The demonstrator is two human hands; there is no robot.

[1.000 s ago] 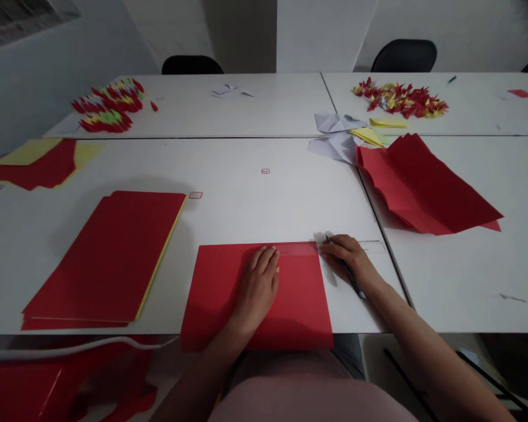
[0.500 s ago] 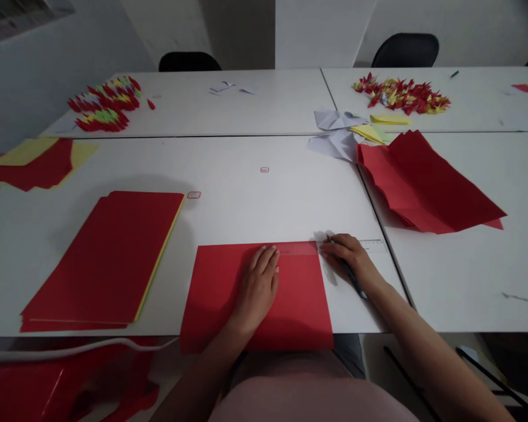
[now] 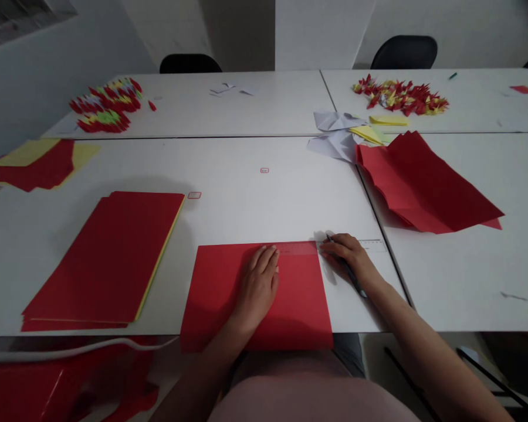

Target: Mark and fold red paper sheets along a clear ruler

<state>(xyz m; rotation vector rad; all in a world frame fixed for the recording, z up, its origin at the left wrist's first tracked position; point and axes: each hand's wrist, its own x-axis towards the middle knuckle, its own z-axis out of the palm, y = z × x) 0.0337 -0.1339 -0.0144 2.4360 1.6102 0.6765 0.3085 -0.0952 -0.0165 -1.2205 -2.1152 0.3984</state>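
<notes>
My left hand point(image 3: 259, 287) lies flat on a red paper sheet point(image 3: 299, 305), fingers spread near its far edge. A clear plastic ruler point(image 3: 338, 247) runs across that far edge and out to the right onto the white table point(image 3: 246, 205). My right hand point(image 3: 345, 259) grips a slim dark pen or craft knife point(image 3: 349, 275), hard to tell which, and rests on the ruler beyond the sheet's right edge. The tool's tip is hidden near the ruler's far side.
A stack of red sheets with yellow beneath point(image 3: 108, 258) lies left. Loose folded red paper point(image 3: 422, 187) and crumpled white paper point(image 3: 334, 135) lie ahead right. Piles of small red and yellow origami cranes point(image 3: 400, 97) sit on the far tables. Red paper lies on the floor at lower left.
</notes>
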